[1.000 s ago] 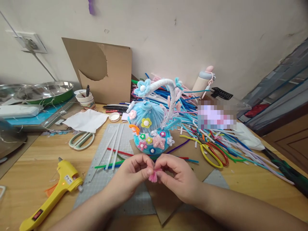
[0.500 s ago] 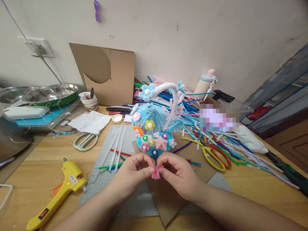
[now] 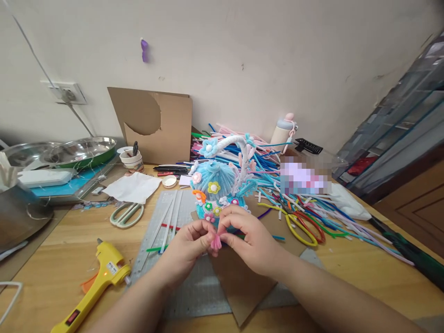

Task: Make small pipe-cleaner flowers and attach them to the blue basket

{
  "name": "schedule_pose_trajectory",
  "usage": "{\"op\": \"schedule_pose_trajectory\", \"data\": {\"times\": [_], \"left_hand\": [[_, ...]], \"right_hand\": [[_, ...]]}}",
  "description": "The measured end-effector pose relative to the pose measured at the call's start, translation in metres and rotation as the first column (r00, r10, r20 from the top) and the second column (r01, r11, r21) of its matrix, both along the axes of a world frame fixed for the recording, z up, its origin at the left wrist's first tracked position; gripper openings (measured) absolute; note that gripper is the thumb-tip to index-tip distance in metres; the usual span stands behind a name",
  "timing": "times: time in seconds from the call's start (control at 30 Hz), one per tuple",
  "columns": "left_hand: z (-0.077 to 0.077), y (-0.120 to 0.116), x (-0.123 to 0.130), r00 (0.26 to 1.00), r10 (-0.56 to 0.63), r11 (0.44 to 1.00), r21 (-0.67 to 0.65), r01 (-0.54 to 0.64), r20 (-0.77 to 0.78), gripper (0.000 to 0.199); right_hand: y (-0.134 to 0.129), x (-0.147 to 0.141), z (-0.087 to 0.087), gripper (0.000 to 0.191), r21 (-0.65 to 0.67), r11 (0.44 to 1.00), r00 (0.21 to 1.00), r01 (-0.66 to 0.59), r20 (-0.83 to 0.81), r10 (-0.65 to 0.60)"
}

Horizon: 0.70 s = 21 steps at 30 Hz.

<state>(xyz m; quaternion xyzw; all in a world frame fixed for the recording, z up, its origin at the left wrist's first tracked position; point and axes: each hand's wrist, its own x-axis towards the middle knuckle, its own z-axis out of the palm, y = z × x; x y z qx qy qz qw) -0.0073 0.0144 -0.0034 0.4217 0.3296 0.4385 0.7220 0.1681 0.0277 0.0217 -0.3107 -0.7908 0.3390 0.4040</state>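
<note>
A small pink pipe-cleaner piece (image 3: 216,242), bunched in loops, is pinched between both my hands. My left hand (image 3: 190,247) grips its left side with thumb and forefinger. On the other side my right hand (image 3: 247,238) pinches it the same way, fingers curled. Just behind the hands stands a blue fuzzy pipe-cleaner basket (image 3: 224,178) with a white arched handle and several coloured flowers; my right hand hides part of its base. Beneath lie a brown cardboard piece (image 3: 239,286) and a grey cutting mat (image 3: 194,296).
A yellow glue gun (image 3: 109,268) lies at left, near green-handled scissors (image 3: 126,215) and a white cloth (image 3: 133,186). Clear glue sticks (image 3: 169,222) rest on the mat. Yellow-handled scissors (image 3: 300,229) and a heap of pipe cleaners (image 3: 267,164) spread behind and right. Cut cardboard (image 3: 173,125) leans on the wall.
The view has tilted up and turned slightly right, so the scene sits lower and shifts left. Both hands still pinch the pink piece; my right hand has risen a little over the basket's base.
</note>
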Motion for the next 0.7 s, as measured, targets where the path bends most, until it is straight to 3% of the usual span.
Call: {"op": "schedule_pose_trajectory", "data": {"times": [0.1,0.23,0.53,0.7], "left_hand": [[0.001,0.0,0.001,0.997,0.022,0.998,0.061,-0.017,-0.075,0.025],[0.002,-0.001,0.003,0.995,0.018,0.995,0.103,-0.007,-0.1,0.025],[-0.006,-0.009,0.007,0.988,-0.131,0.989,-0.064,0.136,0.079,0.032],[-0.007,-0.01,0.006,0.975,-0.182,0.979,-0.069,0.192,0.123,0.025]], "right_hand": [[-0.003,0.002,-0.008,0.01,0.06,0.997,0.998,0.047,0.031,-0.049],[-0.007,0.004,-0.013,0.011,-0.035,0.999,0.999,0.023,0.035,-0.022],[-0.007,0.005,-0.01,0.021,-0.282,0.94,0.968,-0.192,-0.214,0.133],[-0.006,0.006,-0.009,0.022,-0.312,0.921,0.957,-0.234,-0.241,0.161]]}}
